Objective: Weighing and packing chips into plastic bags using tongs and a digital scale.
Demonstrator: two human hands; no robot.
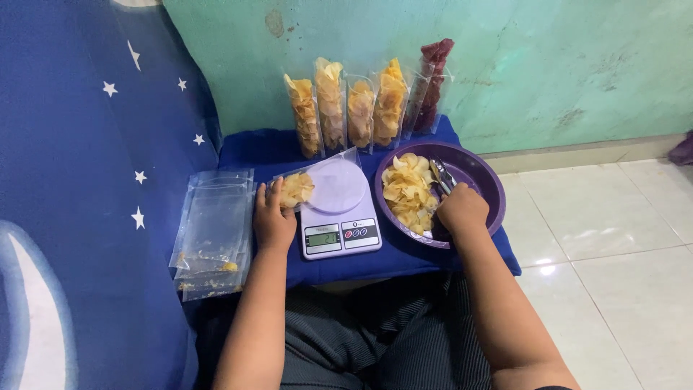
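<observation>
The left hand (272, 217) pinches the open bag (317, 180) lying across the scale (339, 217), the right hand (462, 209) closes on tongs (440, 175) over the bowl (484, 180); if the left grip slackens, chips (408, 189) carried leftward may spill onto the cloth (274, 148).

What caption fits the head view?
Left hand holds bag of chips on scale; right hand holds tongs in bowl.
</observation>
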